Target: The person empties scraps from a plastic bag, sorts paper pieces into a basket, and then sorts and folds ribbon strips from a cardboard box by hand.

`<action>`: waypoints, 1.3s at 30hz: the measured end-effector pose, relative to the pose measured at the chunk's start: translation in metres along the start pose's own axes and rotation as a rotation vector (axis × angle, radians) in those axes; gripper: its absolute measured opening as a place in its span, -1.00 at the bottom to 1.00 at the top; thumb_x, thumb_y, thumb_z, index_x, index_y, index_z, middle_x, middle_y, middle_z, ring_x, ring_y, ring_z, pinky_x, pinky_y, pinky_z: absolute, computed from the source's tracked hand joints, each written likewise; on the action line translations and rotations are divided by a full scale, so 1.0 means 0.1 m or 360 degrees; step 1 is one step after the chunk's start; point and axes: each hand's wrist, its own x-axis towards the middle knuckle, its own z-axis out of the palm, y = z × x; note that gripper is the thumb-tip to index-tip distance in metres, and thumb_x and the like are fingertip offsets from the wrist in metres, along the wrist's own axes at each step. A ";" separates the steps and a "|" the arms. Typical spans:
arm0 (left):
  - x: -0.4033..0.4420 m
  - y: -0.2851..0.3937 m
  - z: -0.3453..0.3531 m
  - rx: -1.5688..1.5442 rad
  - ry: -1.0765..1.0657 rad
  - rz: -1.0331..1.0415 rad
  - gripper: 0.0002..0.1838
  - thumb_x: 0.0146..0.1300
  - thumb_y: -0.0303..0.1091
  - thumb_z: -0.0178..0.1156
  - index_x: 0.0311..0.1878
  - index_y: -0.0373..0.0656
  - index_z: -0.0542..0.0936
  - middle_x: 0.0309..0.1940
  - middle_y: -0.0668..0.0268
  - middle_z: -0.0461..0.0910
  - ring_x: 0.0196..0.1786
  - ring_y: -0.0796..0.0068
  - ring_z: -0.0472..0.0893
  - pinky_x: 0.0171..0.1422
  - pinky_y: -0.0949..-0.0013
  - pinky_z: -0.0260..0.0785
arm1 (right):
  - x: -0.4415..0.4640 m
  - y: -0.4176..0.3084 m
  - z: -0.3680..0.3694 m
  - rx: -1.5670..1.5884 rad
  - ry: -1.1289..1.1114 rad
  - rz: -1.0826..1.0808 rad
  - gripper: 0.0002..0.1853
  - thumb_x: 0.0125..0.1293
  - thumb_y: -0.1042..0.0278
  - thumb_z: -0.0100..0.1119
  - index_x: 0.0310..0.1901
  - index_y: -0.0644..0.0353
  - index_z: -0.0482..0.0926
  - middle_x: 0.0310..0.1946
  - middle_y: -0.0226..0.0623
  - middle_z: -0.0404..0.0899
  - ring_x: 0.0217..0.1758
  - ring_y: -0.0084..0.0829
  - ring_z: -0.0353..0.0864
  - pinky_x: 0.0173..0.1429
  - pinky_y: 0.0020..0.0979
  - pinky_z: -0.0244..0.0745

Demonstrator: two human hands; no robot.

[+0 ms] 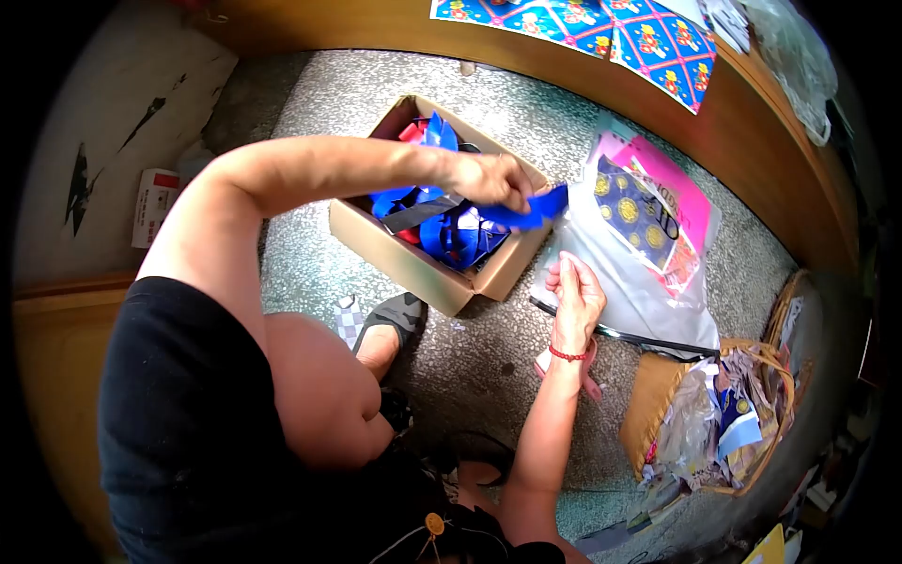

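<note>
My left hand reaches across over an open cardboard box, its fingers closed on a blue strip that is smeared by motion. Blue pieces, a black strip and some red bits fill the box. My right hand, with a red bracelet at the wrist, is in front of a translucent plastic bag. Its fingers are curled in against the thumb; whether they pinch the bag's edge or something small is hidden. Dark blue patterned and pink pieces show in the bag.
A wicker basket of scraps and plastic stands at the lower right. Along the back runs a wooden ledge with blue flowered sheets hanging over it. My slippered foot rests on the speckled floor in front of the box.
</note>
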 end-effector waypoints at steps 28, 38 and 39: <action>-0.68 -0.50 -0.20 0.0376 0.0600 -0.0076 -0.63 0.13 -0.13 0.18 -0.19 -0.27 0.50 -0.31 0.03 0.55 -0.21 0.18 0.55 -0.13 0.25 0.38 | 0.17 0.30 0.82 -0.0739 -0.0316 -0.0430 -0.85 0.06 0.43 0.26 -0.34 0.30 0.57 -0.47 -0.33 0.57 -0.41 -0.48 0.50 -0.25 -0.46 0.38; -0.23 -1.28 -0.13 0.0429 0.1559 -0.0753 -0.53 -0.08 -0.09 0.32 -0.27 -0.33 0.53 -0.34 -0.04 0.57 -0.20 0.05 0.57 -0.07 0.17 0.38 | 0.28 0.17 0.87 -0.0158 -0.0184 -0.0264 -0.92 0.16 0.55 0.18 -0.34 0.36 0.51 -0.47 -0.44 0.53 -0.46 -0.75 0.41 -0.37 -0.72 0.28; -0.18 -1.38 -0.16 0.0221 0.1506 -0.0630 -0.58 -0.10 -0.17 0.33 -0.25 -0.31 0.54 -0.33 -0.01 0.58 -0.20 0.07 0.57 -0.10 0.18 0.39 | 0.31 0.16 0.89 -0.0108 -0.0204 -0.0248 -0.93 0.16 0.55 0.17 -0.34 0.36 0.51 -0.47 -0.44 0.54 -0.45 -0.75 0.42 -0.36 -0.72 0.28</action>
